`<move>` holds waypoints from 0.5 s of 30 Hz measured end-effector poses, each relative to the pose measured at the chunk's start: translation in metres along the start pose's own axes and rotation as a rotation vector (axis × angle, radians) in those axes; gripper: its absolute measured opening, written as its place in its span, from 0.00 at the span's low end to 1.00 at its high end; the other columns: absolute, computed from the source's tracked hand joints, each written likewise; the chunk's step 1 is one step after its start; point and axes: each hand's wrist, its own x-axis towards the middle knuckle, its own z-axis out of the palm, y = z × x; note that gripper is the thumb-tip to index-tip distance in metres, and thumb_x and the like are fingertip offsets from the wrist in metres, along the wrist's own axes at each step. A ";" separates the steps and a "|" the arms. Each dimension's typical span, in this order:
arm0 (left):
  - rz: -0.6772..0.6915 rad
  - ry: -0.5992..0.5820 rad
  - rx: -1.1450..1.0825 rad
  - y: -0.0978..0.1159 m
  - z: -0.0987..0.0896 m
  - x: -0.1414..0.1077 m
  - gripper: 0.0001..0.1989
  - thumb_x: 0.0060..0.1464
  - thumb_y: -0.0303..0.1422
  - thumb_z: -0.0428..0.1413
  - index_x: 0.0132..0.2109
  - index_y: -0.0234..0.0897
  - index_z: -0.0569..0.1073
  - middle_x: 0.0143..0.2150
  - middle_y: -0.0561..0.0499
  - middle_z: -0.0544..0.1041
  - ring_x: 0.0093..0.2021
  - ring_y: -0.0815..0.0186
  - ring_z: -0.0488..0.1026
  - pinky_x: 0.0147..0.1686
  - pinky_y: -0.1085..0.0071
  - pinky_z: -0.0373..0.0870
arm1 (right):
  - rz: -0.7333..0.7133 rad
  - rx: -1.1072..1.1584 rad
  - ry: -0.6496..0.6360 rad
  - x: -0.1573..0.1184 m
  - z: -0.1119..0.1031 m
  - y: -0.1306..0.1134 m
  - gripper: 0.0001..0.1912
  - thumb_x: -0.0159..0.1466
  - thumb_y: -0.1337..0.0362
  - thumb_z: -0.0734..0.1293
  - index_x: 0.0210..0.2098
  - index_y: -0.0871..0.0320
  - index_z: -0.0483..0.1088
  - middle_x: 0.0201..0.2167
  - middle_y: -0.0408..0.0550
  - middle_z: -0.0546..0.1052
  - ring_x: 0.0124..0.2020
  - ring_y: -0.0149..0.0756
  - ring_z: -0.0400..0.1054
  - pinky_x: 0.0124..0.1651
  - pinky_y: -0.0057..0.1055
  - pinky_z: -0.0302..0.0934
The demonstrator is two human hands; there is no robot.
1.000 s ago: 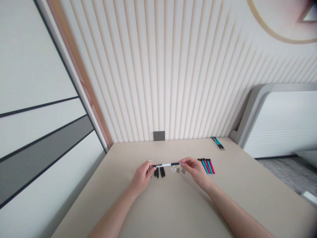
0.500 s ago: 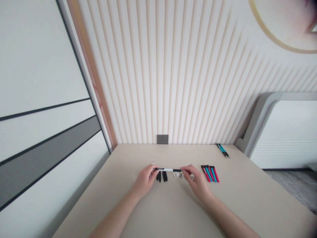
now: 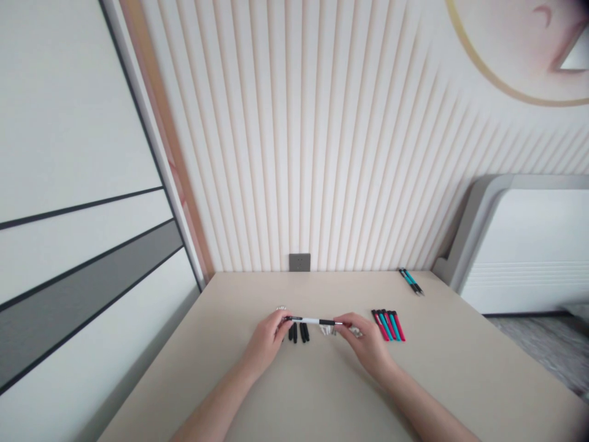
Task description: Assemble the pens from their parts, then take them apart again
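Pinching a white-and-black pen [image 3: 313,321] above the table [image 3: 322,393], left hand [image 3: 264,344] and right hand [image 3: 368,347] hold its ends between their fingertips; black parts [image 3: 299,332] and pale pieces [image 3: 329,330] lie loose below, coloured pens [image 3: 386,325] lined up beside them.

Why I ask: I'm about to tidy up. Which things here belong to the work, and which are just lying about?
In the work:
the black-and-white pen, held between the left hand and right hand
the short black pieces
the small pale parts

Apparently just lying about:
the red and teal pens
the two teal-and-black pens
the wall socket
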 end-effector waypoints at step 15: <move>0.041 0.001 -0.023 0.002 0.001 -0.002 0.11 0.63 0.39 0.48 0.41 0.39 0.72 0.28 0.53 0.73 0.27 0.67 0.69 0.30 0.73 0.66 | -0.042 -0.143 -0.013 -0.001 -0.002 0.000 0.23 0.71 0.55 0.53 0.31 0.57 0.73 0.25 0.46 0.73 0.25 0.33 0.66 0.30 0.28 0.59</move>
